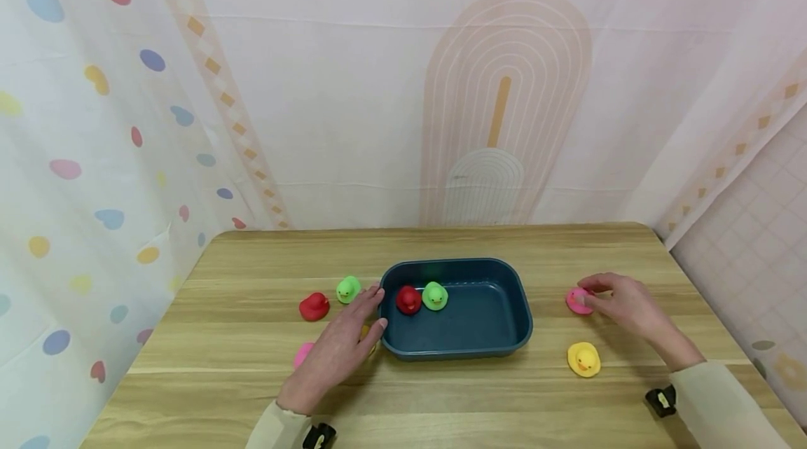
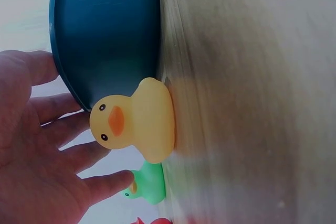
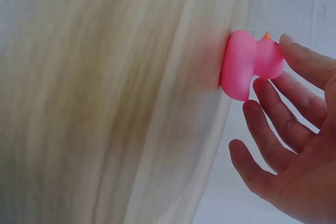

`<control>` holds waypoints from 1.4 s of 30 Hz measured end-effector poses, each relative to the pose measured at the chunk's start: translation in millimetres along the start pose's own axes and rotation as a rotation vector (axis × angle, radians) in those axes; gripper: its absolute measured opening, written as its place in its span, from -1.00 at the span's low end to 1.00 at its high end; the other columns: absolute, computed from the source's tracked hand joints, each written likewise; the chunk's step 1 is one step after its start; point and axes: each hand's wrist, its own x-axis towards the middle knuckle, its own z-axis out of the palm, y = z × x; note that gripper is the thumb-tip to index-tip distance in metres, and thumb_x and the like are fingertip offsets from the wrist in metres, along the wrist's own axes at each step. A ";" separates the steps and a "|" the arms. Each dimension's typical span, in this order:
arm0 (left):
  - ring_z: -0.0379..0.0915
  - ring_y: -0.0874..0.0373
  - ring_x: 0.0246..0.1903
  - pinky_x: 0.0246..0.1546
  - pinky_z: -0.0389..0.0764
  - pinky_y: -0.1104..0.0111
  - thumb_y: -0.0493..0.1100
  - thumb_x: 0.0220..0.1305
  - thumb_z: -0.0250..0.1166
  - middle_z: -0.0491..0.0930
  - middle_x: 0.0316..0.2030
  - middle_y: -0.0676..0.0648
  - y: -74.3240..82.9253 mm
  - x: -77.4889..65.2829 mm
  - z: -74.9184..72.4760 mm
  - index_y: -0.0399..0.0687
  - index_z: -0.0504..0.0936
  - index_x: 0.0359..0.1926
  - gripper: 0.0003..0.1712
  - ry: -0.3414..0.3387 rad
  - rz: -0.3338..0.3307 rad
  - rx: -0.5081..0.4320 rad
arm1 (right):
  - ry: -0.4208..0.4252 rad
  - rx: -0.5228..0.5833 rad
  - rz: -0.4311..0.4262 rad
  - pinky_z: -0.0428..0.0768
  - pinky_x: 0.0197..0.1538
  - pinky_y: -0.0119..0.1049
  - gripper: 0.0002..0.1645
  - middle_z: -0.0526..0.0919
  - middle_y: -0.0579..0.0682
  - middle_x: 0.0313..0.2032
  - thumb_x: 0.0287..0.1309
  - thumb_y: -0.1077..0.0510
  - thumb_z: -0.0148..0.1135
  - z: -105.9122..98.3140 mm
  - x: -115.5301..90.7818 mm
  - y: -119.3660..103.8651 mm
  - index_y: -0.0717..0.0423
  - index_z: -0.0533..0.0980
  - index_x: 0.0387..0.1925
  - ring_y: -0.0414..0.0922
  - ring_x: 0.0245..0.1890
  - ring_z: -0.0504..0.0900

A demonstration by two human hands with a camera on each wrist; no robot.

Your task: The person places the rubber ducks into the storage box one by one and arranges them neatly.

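My left hand (image 1: pixel 340 344) is spread out, its fingertips at the left rim of a dark blue basin (image 1: pixel 485 326). In the left wrist view, a yellow rubber duck (image 2: pixel 149 121) stands on the table below that hand, close to the basin's wall. Inside the basin sit a red rubber duck (image 1: pixel 408 300) and a green one (image 1: pixel 435 296). Over on the right, my right hand (image 1: pixel 633 305) pinches a pink rubber duck (image 3: pixel 241 66) by its head, between thumb and fingers. The duck's base is at the tabletop.
Left of the basin are another red duck (image 1: pixel 314 307), a green duck (image 1: pixel 348 289) and a pink duck (image 1: pixel 303 354) partly hidden by my left hand. A yellow duck (image 1: pixel 583 359) sits nearer me than the right hand. A patterned curtain (image 1: pixel 340 120) hangs behind the wooden table (image 1: pixel 479 400).
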 end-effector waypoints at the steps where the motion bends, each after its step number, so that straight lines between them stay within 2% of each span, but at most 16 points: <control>1: 0.14 -0.20 0.52 0.43 0.30 -0.10 -0.06 0.54 0.23 0.26 0.53 -0.15 -0.2 0.2 0.2 -0.20 0.38 0.50 -0.37 0.000 0.001 -0.001 | -0.001 -0.005 0.001 0.59 0.03 0.26 -0.53 0.70 0.30 -0.02 0.39 0.01 0.35 0.4 0.4 0.2 0.37 0.63 0.05 0.30 0.04 0.62; 10: 0.14 -0.20 0.52 0.42 0.31 -0.11 -0.08 0.53 0.24 0.26 0.53 -0.16 -0.3 0.0 0.6 -0.20 0.38 0.50 -0.37 0.001 0.001 -0.003 | 0.020 0.000 -0.003 0.57 0.05 0.31 -0.59 0.69 0.32 0.04 0.43 0.06 0.30 0.8 -1.4 -2.4 0.34 0.64 0.06 0.37 0.08 0.59; 18: 0.13 -0.22 0.51 0.44 0.28 -0.09 -0.06 0.54 0.23 0.27 0.53 -0.17 -2.2 1.3 0.8 -0.21 0.38 0.49 -0.37 0.007 0.009 -0.010 | 0.120 0.019 -0.092 0.56 0.13 0.27 -0.67 0.69 0.33 0.06 0.40 0.19 0.32 -1.4 -7.1 -9.2 0.34 0.66 0.07 0.33 0.11 0.61; 27: 0.14 -0.23 0.51 0.43 0.29 -0.10 -0.08 0.54 0.23 0.27 0.52 -0.17 -1.3 0.9 1.3 -0.22 0.38 0.49 -0.38 0.007 0.007 -0.006 | 0.171 0.032 -0.099 0.56 0.15 0.30 -0.64 0.67 0.31 0.10 0.43 0.10 0.31 -4.0 -14.8 -20.9 0.28 0.67 0.09 0.34 0.15 0.60; 35: 0.15 -0.23 0.51 0.42 0.30 -0.09 -0.07 0.54 0.23 0.28 0.52 -0.18 -1.4 0.5 1.1 -0.22 0.39 0.49 -0.38 0.009 0.014 -0.002 | 0.226 0.022 -0.159 0.58 0.10 0.28 -0.64 0.68 0.25 0.09 0.42 0.09 0.32 -6.4 -19.4 -35.6 0.22 0.67 0.10 0.31 0.13 0.61; 42: 0.14 -0.24 0.51 0.42 0.31 -0.11 -0.07 0.54 0.23 0.27 0.53 -0.18 -1.5 0.3 1.5 -0.20 0.38 0.50 -0.38 0.008 0.009 -0.005 | 0.236 0.028 -0.183 0.60 0.08 0.28 -0.64 0.69 0.22 0.10 0.41 0.07 0.33 -7.0 -19.7 -52.5 0.18 0.68 0.12 0.29 0.11 0.63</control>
